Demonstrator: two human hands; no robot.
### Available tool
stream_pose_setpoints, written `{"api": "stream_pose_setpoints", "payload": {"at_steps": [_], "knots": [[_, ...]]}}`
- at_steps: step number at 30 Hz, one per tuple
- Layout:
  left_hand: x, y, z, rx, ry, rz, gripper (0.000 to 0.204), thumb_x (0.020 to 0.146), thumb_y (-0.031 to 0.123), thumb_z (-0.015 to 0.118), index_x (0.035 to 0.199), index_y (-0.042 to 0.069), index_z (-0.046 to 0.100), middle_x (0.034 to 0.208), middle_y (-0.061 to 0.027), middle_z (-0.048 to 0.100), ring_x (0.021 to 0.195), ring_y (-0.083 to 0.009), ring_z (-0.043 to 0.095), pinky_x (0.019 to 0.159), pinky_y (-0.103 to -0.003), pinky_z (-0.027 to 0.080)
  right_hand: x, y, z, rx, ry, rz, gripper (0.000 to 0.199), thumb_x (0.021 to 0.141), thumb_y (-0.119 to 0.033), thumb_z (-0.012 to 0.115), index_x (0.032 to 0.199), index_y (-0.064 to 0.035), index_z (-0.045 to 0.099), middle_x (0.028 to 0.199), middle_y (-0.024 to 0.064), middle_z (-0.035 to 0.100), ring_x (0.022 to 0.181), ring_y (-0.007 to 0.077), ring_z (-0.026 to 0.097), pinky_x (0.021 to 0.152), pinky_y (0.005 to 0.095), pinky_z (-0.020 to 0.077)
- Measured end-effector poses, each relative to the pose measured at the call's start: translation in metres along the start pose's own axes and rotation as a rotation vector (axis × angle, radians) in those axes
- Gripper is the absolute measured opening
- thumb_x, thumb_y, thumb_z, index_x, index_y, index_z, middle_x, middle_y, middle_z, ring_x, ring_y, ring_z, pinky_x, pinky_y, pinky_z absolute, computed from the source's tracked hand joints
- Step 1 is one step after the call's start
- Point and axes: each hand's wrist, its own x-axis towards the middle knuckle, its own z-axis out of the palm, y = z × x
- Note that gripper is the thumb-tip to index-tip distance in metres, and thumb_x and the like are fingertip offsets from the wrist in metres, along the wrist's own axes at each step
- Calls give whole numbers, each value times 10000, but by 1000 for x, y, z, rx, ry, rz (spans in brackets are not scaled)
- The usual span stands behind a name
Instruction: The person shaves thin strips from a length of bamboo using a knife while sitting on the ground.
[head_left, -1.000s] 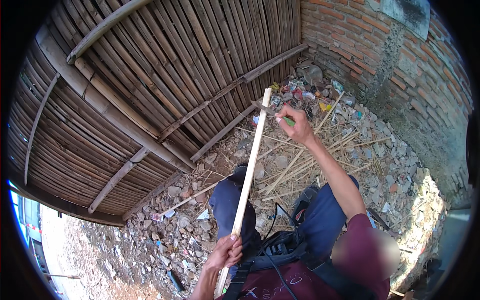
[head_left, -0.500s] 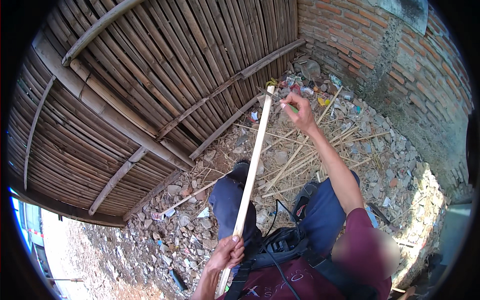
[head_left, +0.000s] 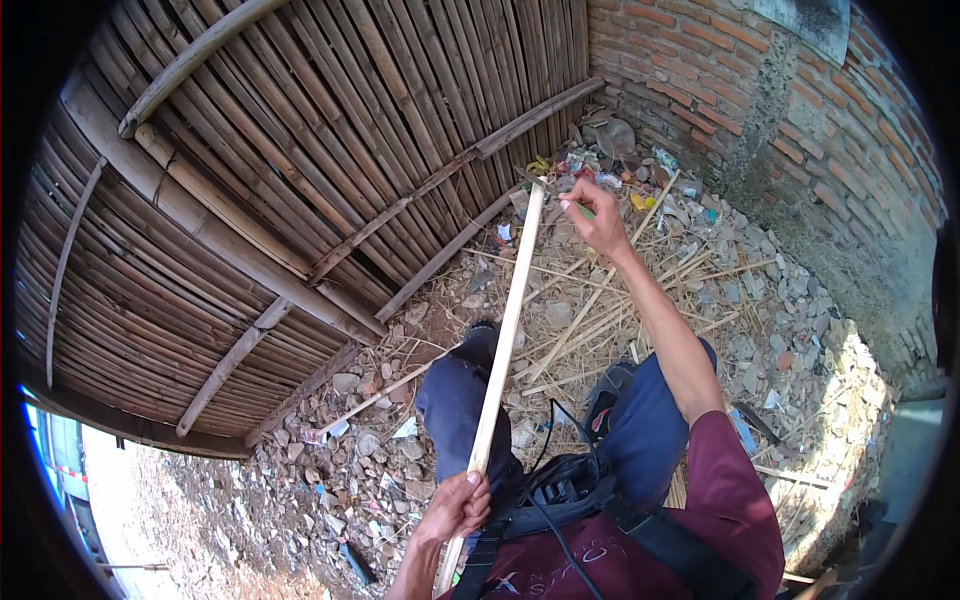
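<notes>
A long pale bamboo strip (head_left: 505, 335) runs from my lap out toward the far corner. My left hand (head_left: 457, 505) grips its near end, close to my waist. My right hand (head_left: 597, 215) is stretched out beside the strip's far tip, fingers pinched on a small green item (head_left: 586, 211) that is too small to identify. My knees in blue trousers (head_left: 455, 400) sit on either side of the strip.
A woven bamboo fence panel (head_left: 300, 170) stands on the left. A red brick wall (head_left: 780, 110) closes the right side. The ground is rubble, stones, litter and loose bamboo slivers (head_left: 600, 300). A black strap and cable (head_left: 560, 480) hang at my chest.
The view has tilted slightly; my right hand has shifted a little along the strip's far end. My left hand keeps the same hold.
</notes>
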Motion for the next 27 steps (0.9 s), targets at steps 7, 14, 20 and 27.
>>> {"api": "stream_pose_setpoints", "payload": {"at_steps": [7,14,20,27], "knots": [[3,0,3,11,9,-16,398,1178,365,409,887,93,432,604,37,293,436,-84,289,350,-258,283,-5,3,-5,-27,48,-28,121,965,-82,684,920,22,641,834,20,632,779,62,577,674,275,451],[4,-4,1,35,16,-12,397,1180,359,401,885,96,433,603,44,279,441,-81,289,359,-256,274,-5,-3,-9,-68,8,28,129,966,-87,678,967,40,652,851,113,715,843,147,698,797,306,540],[4,0,-1,57,51,14,404,1176,386,413,888,104,433,609,45,289,446,-78,295,369,-251,272,-6,11,1,-33,83,19,123,980,-97,661,959,21,633,857,83,692,808,143,662,758,319,505],[12,15,-6,110,82,116,375,1183,378,388,948,95,458,628,53,313,471,-66,308,394,-242,299,-9,6,-11,309,276,517,58,1023,-112,614,1033,-67,579,780,1,583,633,53,498,565,254,375]]}}
